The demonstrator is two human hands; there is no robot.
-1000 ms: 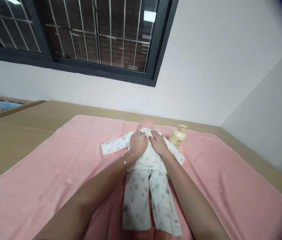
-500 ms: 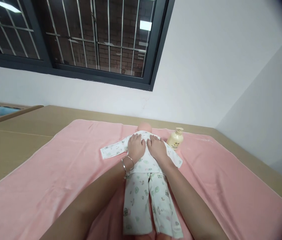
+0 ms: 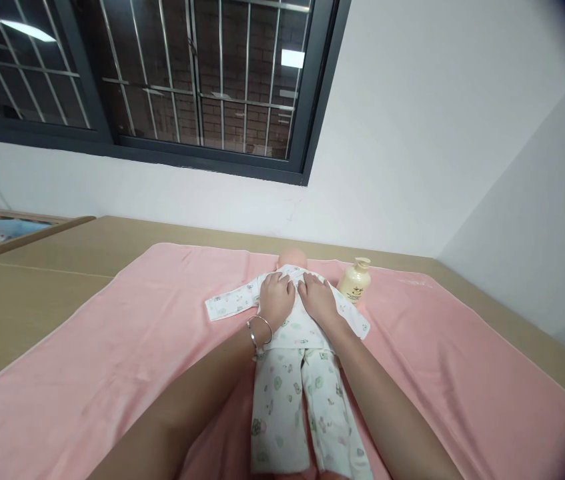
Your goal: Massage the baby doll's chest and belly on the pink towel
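Observation:
A baby doll [image 3: 293, 259] lies on a pink blanket [image 3: 152, 333], its head toward the wall. It wears a white printed top [image 3: 295, 330] and matching trousers [image 3: 279, 413], with the sleeves stretched out to both sides. My left hand [image 3: 277, 297] rests flat on the left side of the doll's upper body, fingers pointing toward the head; a bracelet [image 3: 261, 337] circles that wrist. On the right side of the upper body lies my right hand [image 3: 319, 300], also flat. The two thumbs are close together. Both palms press against cloth and hold nothing.
A cream pump bottle [image 3: 355, 281] stands on the blanket beside the doll's right-hand sleeve in view. Wooden board [image 3: 52, 260] borders the blanket. Behind it rise a white wall [image 3: 377, 167] and a barred window [image 3: 202, 87]. A bluish plastic-like thing [image 3: 7, 228] shows at far left.
The whole view has shifted slightly, so everything sits a little lower and to the right. Both hands stay on the doll's upper body with no clear movement against it.

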